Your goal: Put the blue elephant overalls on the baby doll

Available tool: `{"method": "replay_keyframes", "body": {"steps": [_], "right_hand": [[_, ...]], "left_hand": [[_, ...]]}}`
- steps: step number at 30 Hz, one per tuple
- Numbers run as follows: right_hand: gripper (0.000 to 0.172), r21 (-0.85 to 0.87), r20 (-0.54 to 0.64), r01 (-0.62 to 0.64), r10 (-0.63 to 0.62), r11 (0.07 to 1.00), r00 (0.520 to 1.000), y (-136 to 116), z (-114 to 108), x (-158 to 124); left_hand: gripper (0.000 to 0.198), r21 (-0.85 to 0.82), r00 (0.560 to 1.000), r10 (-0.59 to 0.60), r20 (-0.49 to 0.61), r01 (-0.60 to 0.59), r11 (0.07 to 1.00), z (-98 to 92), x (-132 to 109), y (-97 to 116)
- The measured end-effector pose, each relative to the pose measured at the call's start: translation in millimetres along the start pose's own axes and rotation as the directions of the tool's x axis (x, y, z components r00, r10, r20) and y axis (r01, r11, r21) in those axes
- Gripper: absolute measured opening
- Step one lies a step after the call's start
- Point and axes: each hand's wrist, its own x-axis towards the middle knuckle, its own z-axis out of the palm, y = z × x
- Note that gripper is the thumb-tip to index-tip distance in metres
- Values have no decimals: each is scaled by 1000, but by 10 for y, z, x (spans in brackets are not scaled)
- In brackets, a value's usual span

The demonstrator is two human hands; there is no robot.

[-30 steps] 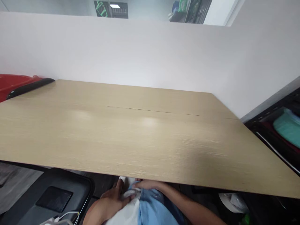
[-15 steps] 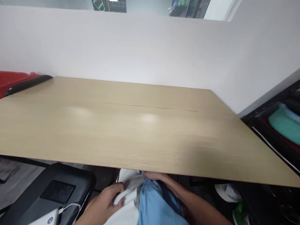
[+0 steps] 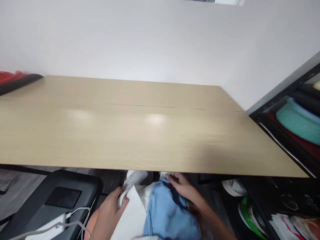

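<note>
Below the front edge of a light wooden table (image 3: pixel 140 133), my left hand (image 3: pixel 110 210) is closed on the edge of a white cloth (image 3: pixel 130 213). My right hand (image 3: pixel 183 188) rests on a light blue garment (image 3: pixel 167 213), its fingers curled over the top of the fabric. Both pieces lie bunched together in my lap, partly hidden under the table edge.
A black chair seat (image 3: pixel 62 196) with a white power bank (image 3: pixel 47 228) and cable stands at the lower left. A black rack (image 3: pixel 287 133) with a teal bundle (image 3: pixel 297 121) is on the right. A white partition (image 3: pixel 160 43) backs the table; a red object (image 3: pixel 7 77) sits far left.
The view has tilted down. My left hand has moved left along the white cloth, and my right hand has shifted right onto the blue garment, spreading the two pieces apart.
</note>
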Motion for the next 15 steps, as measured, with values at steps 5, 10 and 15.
{"method": "replay_keyframes", "body": {"steps": [5,10,15], "right_hand": [[46,-303,-139,-155,117,940,983,153,-276,-604],[41,-491,-226,-370,294,789,929,419,-110,-1080],[32,-437,-246,-391,310,810,918,492,287,-1171]], "left_hand": [[28,29,1000,-1,8,1,1000,-9,17,-50],[31,21,999,-19,30,18,1000,43,57,-142],[34,14,999,-26,43,26,1000,65,114,-186]]}}
